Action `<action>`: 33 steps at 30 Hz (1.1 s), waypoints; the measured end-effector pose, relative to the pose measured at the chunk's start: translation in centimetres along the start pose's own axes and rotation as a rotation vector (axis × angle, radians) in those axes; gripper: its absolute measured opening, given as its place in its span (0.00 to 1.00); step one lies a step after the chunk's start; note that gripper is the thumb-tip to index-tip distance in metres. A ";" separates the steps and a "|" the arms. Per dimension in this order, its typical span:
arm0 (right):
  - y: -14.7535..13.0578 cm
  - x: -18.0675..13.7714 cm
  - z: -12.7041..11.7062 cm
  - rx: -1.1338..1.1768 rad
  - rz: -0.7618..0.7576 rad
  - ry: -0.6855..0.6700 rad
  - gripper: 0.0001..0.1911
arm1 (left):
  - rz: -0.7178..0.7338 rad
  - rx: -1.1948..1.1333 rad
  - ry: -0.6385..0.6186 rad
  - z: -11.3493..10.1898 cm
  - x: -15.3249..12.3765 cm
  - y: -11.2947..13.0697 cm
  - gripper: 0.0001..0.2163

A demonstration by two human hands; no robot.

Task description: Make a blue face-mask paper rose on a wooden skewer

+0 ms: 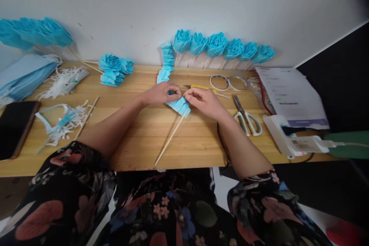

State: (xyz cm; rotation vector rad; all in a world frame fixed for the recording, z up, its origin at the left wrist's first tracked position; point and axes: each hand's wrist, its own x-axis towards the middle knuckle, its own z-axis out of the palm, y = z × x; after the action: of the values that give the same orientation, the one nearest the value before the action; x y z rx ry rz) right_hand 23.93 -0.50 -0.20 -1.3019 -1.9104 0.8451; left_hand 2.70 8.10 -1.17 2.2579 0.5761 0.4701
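My left hand [163, 93] and my right hand [205, 102] meet at the middle of the wooden table [138, 138]. Both pinch a folded strip of blue pleated material [179, 105] at the top end of a thin wooden stick [170, 137]. The stick runs down toward the table's front edge. The blue strip trails back from my left hand to the wall as a longer band [165, 65]. Fingers of both hands are curled tight on the blue piece.
Finished blue paper-like roses [219, 45] lean on the wall; more lie at left [113, 68]. Scissors [246, 116], two tape rings [219, 82], a yellow tool [201, 87], papers [290, 94], a white device [291, 142], white scraps [65, 121], a phone [14, 127].
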 end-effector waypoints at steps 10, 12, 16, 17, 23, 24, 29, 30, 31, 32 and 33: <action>0.3 -0.2 0.4 -0.136 -0.061 0.079 0.04 | -0.060 -0.111 0.081 0.3 0.2 0.0 0.11; 0.1 -0.4 0.4 -0.251 -0.110 0.096 0.05 | -0.063 -0.127 0.085 0.0 0.1 0.1 0.11; 0.0 -0.5 0.3 -0.340 -0.159 0.108 0.05 | -0.073 -0.155 0.068 -0.4 -0.2 0.3 0.16; 0.0 -0.5 0.3 -0.341 -0.165 0.107 0.05 | -0.076 -0.149 0.061 -0.5 -0.2 0.3 0.17; 0.0 -0.5 0.5 -0.383 -0.209 0.081 0.05 | -0.023 -0.109 0.046 0.1 0.2 -0.2 0.14; -0.1 -0.5 0.5 -0.385 -0.207 0.069 0.05 | -0.019 -0.106 0.050 0.2 0.2 -0.3 0.13; -0.7 -0.7 0.5 -0.346 -0.218 0.008 0.04 | -0.033 -0.074 0.055 0.0 0.2 -0.2 0.12; -0.8 -0.7 0.5 -0.332 -0.223 -0.010 0.04 | -0.037 -0.068 0.057 -0.1 0.2 -0.2 0.12; -0.9 -0.8 0.5 -0.317 -0.229 -0.029 0.04 | -0.041 -0.063 0.058 -0.1 0.2 -0.2 0.12; -1.0 -0.9 0.4 -0.302 -0.237 -0.046 0.04 | -0.044 -0.057 0.058 -0.1 0.2 -0.2 0.12; -1.0 -0.9 0.4 -0.288 -0.247 -0.060 0.04 | -0.046 -0.052 0.055 -0.1 0.2 -0.3 0.12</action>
State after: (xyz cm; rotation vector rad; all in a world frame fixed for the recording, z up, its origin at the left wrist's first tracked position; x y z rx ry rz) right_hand 23.35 -1.74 0.26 -1.1772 -2.2473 0.5023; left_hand 2.72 8.44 -1.26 2.1830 0.6356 0.5193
